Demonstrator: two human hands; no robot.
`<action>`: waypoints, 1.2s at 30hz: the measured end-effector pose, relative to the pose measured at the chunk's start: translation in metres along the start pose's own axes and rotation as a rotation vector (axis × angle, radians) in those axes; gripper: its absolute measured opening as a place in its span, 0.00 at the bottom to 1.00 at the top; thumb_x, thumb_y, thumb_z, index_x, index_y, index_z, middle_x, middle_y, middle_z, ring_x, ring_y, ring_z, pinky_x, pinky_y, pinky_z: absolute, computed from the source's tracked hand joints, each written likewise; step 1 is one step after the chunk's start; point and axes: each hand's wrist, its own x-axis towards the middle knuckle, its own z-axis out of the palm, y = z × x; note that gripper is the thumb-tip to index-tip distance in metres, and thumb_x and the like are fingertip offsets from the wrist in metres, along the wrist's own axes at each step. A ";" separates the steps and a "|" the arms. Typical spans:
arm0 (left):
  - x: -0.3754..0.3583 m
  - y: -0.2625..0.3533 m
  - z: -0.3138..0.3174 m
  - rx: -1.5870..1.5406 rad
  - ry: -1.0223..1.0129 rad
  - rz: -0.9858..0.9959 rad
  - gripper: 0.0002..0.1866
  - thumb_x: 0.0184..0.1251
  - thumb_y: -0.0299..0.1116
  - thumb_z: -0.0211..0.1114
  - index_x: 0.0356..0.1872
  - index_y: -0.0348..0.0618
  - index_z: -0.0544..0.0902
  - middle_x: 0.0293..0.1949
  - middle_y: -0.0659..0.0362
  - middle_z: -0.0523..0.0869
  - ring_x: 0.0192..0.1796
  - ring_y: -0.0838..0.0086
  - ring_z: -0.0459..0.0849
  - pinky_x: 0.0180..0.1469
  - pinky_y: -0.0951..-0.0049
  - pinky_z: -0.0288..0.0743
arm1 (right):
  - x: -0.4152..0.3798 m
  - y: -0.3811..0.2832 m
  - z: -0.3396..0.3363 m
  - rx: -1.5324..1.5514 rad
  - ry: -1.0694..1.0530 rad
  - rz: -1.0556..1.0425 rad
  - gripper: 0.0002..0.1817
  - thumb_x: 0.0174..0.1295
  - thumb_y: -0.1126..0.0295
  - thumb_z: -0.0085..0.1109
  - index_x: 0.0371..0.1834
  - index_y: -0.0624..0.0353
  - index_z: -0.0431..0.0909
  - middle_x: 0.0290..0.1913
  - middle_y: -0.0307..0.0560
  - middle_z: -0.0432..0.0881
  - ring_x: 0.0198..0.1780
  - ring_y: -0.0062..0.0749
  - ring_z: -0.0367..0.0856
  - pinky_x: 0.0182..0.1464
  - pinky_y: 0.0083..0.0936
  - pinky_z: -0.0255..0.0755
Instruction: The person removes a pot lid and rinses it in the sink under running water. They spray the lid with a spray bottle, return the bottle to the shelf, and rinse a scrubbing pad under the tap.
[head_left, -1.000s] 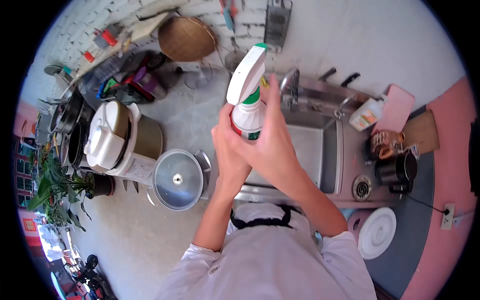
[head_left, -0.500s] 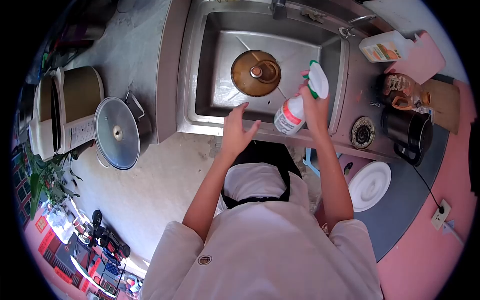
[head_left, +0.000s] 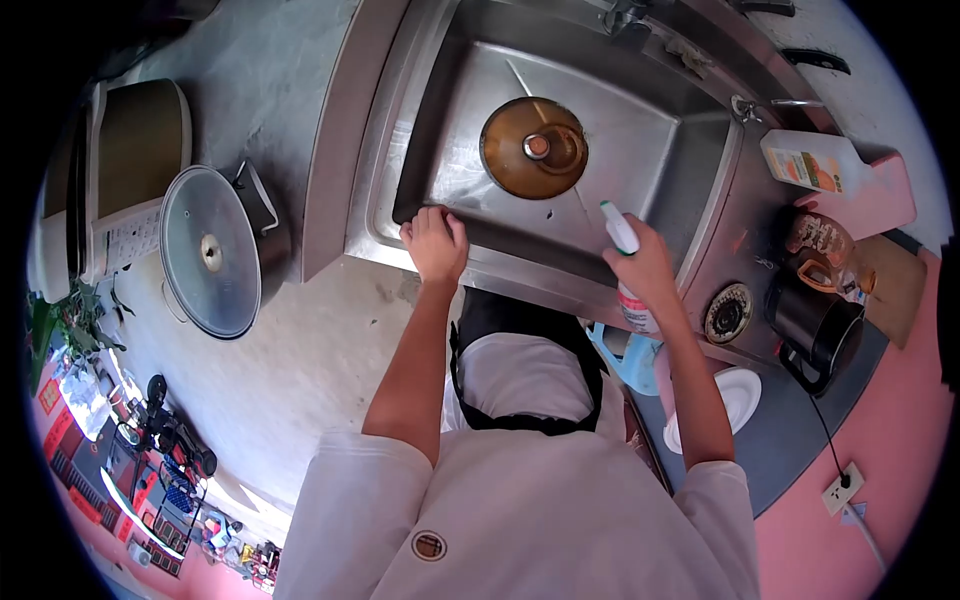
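Note:
My right hand (head_left: 645,262) is wrapped round the neck of a spray bottle (head_left: 636,312) with a white and green trigger head, a white body and a red label. It is over the front right of the sink, and the bottle's lower part is partly hidden by the sink front and my forearm. My left hand (head_left: 436,243) has its fingers curled together over the front rim of the steel sink (head_left: 500,268). A brown glass pot lid (head_left: 533,172) with a round knob lies on the sink floor, beyond both hands.
Left of the sink, a large pot (head_left: 275,240) wears a glass lid (head_left: 211,252), near a rice cooker-like appliance (head_left: 140,150). To the right are a drain strainer (head_left: 729,313), a black kettle (head_left: 815,325), a white jug (head_left: 810,160) and a brown bottle (head_left: 820,237). The faucet (head_left: 622,14) is behind.
My left hand has moved left and closed over the sink's front rim. The spray bottle, still in my right hand, has come lower and nearer my body. The view has turned slightly.

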 end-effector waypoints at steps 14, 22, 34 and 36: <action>0.003 -0.003 0.001 -0.120 -0.135 -0.057 0.03 0.54 0.32 0.57 0.25 0.48 0.78 0.29 0.64 0.81 0.36 0.68 0.78 0.47 0.64 0.62 | 0.013 -0.036 0.054 -0.015 -0.070 -0.008 0.17 0.44 0.69 0.61 0.40 0.61 0.77 0.37 0.59 0.81 0.42 0.60 0.78 0.44 0.44 0.72; 0.004 -0.003 0.002 -0.117 -0.150 -0.061 0.03 0.53 0.32 0.57 0.23 0.48 0.78 0.27 0.64 0.80 0.35 0.68 0.78 0.47 0.65 0.62 | 0.009 -0.041 0.056 -0.031 -0.039 -0.038 0.18 0.44 0.68 0.63 0.39 0.61 0.77 0.37 0.58 0.82 0.42 0.58 0.79 0.43 0.45 0.73; 0.005 -0.002 0.000 -0.133 -0.163 -0.086 0.04 0.53 0.33 0.57 0.23 0.48 0.79 0.27 0.62 0.80 0.36 0.66 0.78 0.48 0.63 0.63 | 0.005 -0.067 0.054 -0.017 -0.058 -0.125 0.19 0.43 0.69 0.63 0.41 0.61 0.77 0.38 0.58 0.81 0.42 0.58 0.79 0.43 0.44 0.73; 0.005 -0.003 0.000 -0.127 -0.160 -0.088 0.04 0.53 0.33 0.57 0.23 0.48 0.79 0.27 0.62 0.80 0.36 0.66 0.78 0.48 0.63 0.63 | 0.006 -0.069 0.055 0.002 -0.032 -0.127 0.18 0.43 0.69 0.63 0.40 0.61 0.77 0.37 0.57 0.81 0.41 0.58 0.79 0.43 0.45 0.73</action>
